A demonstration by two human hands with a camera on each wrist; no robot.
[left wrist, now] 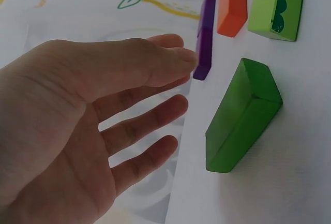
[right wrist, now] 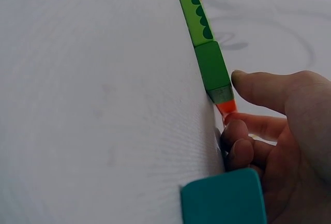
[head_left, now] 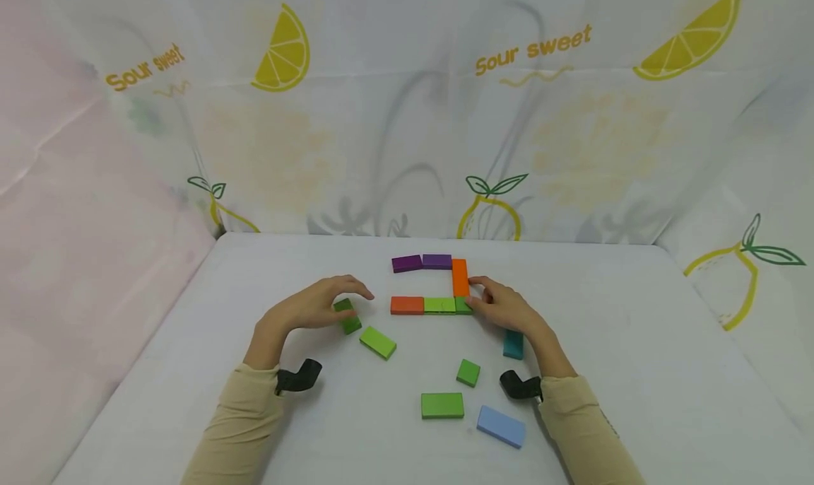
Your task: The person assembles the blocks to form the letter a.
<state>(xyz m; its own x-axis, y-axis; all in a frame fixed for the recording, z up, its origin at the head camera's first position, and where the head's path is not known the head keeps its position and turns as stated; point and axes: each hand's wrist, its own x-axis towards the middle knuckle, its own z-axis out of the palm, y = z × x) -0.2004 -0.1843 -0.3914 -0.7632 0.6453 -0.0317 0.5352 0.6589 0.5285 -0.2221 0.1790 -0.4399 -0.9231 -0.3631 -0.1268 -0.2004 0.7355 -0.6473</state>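
My left hand (head_left: 310, 304) hovers over a dark green block (left wrist: 240, 118), fingers spread and thumb apart from the fingertips. In the left wrist view, bare tabletop shows between that hand and the block. My right hand (head_left: 509, 308) is at the right end of a row of blocks. Its thumb reaches the end of a small green block (right wrist: 212, 66), and its index finger lies by an upright-lying orange block (head_left: 460, 278). The row continues left with a light green block (head_left: 439, 306) and a red-orange block (head_left: 407, 305). Two purple blocks (head_left: 437, 261) lead left from the orange block's top.
A teal block (head_left: 513, 345) lies under the right wrist. Nearer the front are a small green block (head_left: 468, 372), a larger green block (head_left: 442, 406) and a light blue block (head_left: 501, 426). A lime block (head_left: 378, 343) lies right of the left hand. Lemon-print cloth hangs behind the table.
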